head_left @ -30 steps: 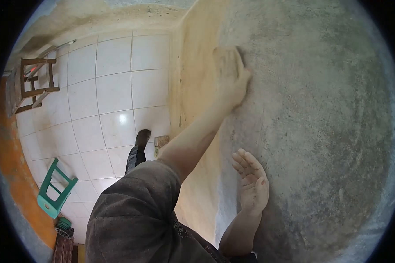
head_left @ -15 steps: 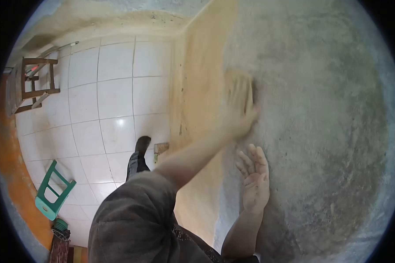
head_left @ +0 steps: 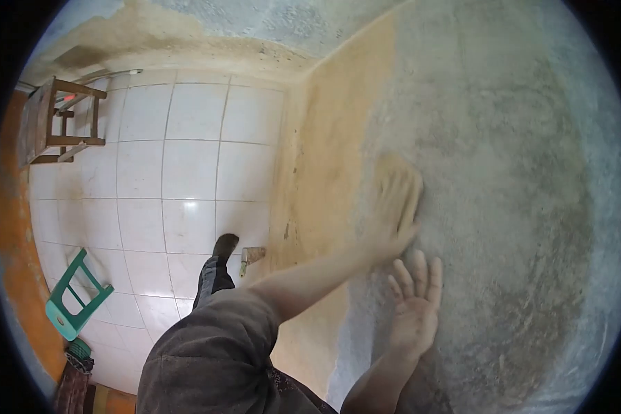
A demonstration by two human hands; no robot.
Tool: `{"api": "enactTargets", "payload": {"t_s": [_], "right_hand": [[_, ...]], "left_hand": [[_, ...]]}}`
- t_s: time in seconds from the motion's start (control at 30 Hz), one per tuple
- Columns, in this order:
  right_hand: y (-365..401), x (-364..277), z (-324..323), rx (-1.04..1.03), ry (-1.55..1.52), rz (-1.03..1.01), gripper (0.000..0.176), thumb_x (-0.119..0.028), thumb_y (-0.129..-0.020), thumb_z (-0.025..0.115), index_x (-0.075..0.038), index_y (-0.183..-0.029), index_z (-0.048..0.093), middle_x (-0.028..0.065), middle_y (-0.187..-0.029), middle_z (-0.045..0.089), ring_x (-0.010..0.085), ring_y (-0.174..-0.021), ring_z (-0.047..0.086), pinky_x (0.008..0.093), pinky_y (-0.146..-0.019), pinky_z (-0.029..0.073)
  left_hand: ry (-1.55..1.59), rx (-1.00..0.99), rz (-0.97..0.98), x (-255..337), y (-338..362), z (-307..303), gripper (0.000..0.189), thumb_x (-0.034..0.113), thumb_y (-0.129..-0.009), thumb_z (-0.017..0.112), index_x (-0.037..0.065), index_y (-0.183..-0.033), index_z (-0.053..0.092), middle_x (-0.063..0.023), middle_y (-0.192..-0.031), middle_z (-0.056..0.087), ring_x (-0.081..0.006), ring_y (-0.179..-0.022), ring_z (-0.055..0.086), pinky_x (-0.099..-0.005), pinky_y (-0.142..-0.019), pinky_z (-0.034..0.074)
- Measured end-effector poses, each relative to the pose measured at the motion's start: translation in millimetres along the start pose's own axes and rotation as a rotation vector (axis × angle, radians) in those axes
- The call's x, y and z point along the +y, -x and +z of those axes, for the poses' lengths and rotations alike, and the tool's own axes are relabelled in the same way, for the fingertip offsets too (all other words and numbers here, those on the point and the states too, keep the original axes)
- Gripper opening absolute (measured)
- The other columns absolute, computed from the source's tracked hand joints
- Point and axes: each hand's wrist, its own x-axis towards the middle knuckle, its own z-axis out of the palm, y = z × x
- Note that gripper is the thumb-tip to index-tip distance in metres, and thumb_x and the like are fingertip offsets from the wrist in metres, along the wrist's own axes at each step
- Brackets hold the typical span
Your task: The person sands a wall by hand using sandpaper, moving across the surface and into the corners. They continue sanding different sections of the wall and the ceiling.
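Both on wall (head_left: 510, 165) | left hand (head_left: 397, 205) blurred, perhaps flat | right hand (head_left: 417, 308) flat

The wall (head_left: 517, 207) is finished in mottled grey with darker blotches. A tan-yellow band (head_left: 324, 159) is seen along its edge. The floor tiles (head_left: 186, 172) are white and laid in a square grid. The plastic stool (head_left: 76, 300) is green, the wooden stool (head_left: 55, 121) brown, the sleeve (head_left: 214, 359) grey-brown, the shoe (head_left: 224, 245) black.

white tiled floor (head_left: 186, 172) bears a wooden stool (head_left: 52, 121) and green stool (head_left: 76, 297).
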Motion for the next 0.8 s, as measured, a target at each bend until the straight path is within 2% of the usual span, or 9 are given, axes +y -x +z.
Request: {"api": "enactTargets", "payload": {"t_s": [0.07,0.17,0.23,0.3,0.4,0.5,0.6,0.7,0.8], "right_hand": [[-1.7,-6.3,-3.2,-0.060,-0.067,-0.108,0.089,-0.050,-0.095,0.049,0.002,-0.154,0.008,0.0241,-0.156,0.025,0.0397,-0.137,0.039,0.0468,-0.108,0.038],[-10.0,-3.0,0.4,-0.050,-0.007,-0.122,0.088,-0.051,-0.095,0.047,0.004,-0.154,0.009,0.0258,-0.155,0.025,0.0401,-0.135,0.041,0.0461,-0.107,0.039],[-13.5,2.2,2.5,-0.037,0.038,-0.115,0.088,-0.052,-0.096,0.046,0.005,-0.153,0.010,0.0268,-0.155,0.025,0.0403,-0.134,0.042,0.0457,-0.106,0.040],[-16.0,8.8,3.9,-0.036,0.033,-0.144,0.088,-0.052,-0.096,0.046,0.006,-0.153,0.011,0.0275,-0.154,0.026,0.0404,-0.133,0.043,0.0455,-0.106,0.040],[-11.8,-8.2,6.4,0.018,0.091,-0.151,0.088,-0.052,-0.096,0.047,0.006,-0.152,0.013,0.0275,-0.153,0.028,0.0401,-0.133,0.044,0.0460,-0.106,0.041],[-5.9,-19.7,-1.5,-0.048,-0.035,-0.344,0.080,-0.045,-0.100,0.044,0.008,-0.151,0.013,0.0288,-0.152,0.030,0.0404,-0.134,0.042,0.0481,-0.108,0.037],[-11.8,-14.7,-4.1,-0.042,-0.002,-0.333,0.079,-0.047,-0.100,0.044,0.009,-0.150,0.017,0.0289,-0.151,0.031,0.0406,-0.133,0.044,0.0485,-0.108,0.037],[-13.7,-8.0,-4.6,-0.056,0.078,-0.294,0.080,-0.050,-0.098,0.045,0.006,-0.150,0.022,0.0275,-0.151,0.033,0.0407,-0.132,0.045,0.0469,-0.105,0.041],[-12.9,-11.6,-0.7,-0.034,0.054,-0.291,0.081,-0.053,-0.097,0.046,0.005,-0.150,0.024,0.0274,-0.151,0.033,0.0399,-0.132,0.045,0.0471,-0.106,0.041]], "left_hand": [[0.059,-0.051,0.146,-15.3,54.4,14.3,0.073,0.028,-0.091,0.049,-0.001,-0.152,0.024,-0.0261,-0.159,0.015,-0.0393,-0.150,0.007,-0.0484,-0.121,0.004],[-0.074,-0.004,-0.003,-84.9,89.4,37.8,0.073,0.028,-0.091,0.049,-0.001,-0.152,0.024,-0.0253,-0.160,0.014,-0.0377,-0.150,0.007,-0.0468,-0.121,0.004],[0.304,0.088,-0.290,-76.7,29.7,12.4,0.073,0.029,-0.091,0.050,-0.001,-0.152,0.025,-0.0248,-0.160,0.014,-0.0364,-0.150,0.006,-0.0455,-0.121,0.004],[0.245,0.173,-0.322,-70.7,-24.6,12.0,0.073,0.026,-0.094,0.048,-0.002,-0.154,0.017,-0.0241,-0.161,0.013,-0.0368,-0.150,0.006,-0.0424,-0.121,0.007],[0.043,0.073,-0.230,-0.8,-44.2,-3.7,0.075,0.026,-0.092,0.049,-0.002,-0.153,0.017,-0.0240,-0.161,0.013,-0.0361,-0.150,0.005,-0.0422,-0.121,0.006],[0.060,-0.049,0.159,4.3,8.7,1.5,0.075,0.029,-0.091,0.052,-0.001,-0.153,0.021,-0.0244,-0.160,0.016,-0.0372,-0.150,0.005,-0.0443,-0.121,0.004],[0.072,0.027,-0.070,-60.4,53.1,19.8,0.074,0.029,-0.092,0.052,0.000,-0.153,0.022,-0.0246,-0.159,0.018,-0.0387,-0.150,0.007,-0.0448,-0.121,0.004],[0.181,0.109,-0.180,-78.2,-7.6,10.3,0.074,0.027,-0.092,0.051,0.000,-0.153,0.021,-0.0248,-0.159,0.016,-0.0399,-0.149,0.007,-0.0447,-0.121,0.004],[0.117,0.083,-0.165,-38.6,-62.2,-2.7,0.074,0.017,-0.089,0.047,-0.003,-0.153,0.017,-0.0230,-0.162,0.008,-0.0338,-0.151,0.003,-0.0423,-0.121,0.001]]}}
